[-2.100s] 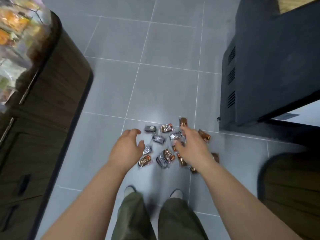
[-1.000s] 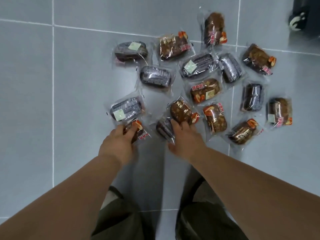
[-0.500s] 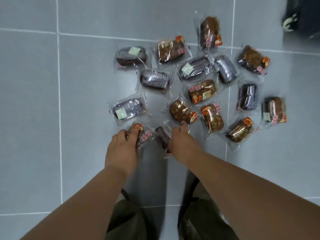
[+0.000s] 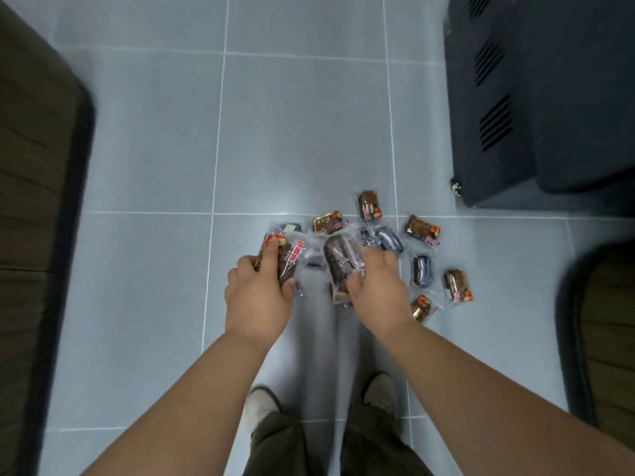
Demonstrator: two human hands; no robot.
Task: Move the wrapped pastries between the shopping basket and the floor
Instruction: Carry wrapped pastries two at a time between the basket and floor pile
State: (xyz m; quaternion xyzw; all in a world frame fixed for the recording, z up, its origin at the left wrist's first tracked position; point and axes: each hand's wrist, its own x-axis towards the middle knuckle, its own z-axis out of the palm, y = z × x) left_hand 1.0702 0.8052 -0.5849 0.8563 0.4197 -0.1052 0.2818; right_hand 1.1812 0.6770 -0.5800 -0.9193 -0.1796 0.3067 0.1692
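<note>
Several wrapped pastries lie scattered on the grey tiled floor in front of my feet. My left hand grips a clear-wrapped brown pastry with red print, held above the floor. My right hand grips a dark brown wrapped pastry, also lifted. Both hands hide part of the pile beneath them. No shopping basket is in view.
A dark wooden cabinet runs along the left. A black vented unit on castors stands at the upper right. A dark-rimmed wooden surface sits at the right edge. My shoes stand just behind the pile.
Each hand has closed on a pastry from the near edge of the pile and lifted it. My view has risen away from the floor, so the cabinets show again.
</note>
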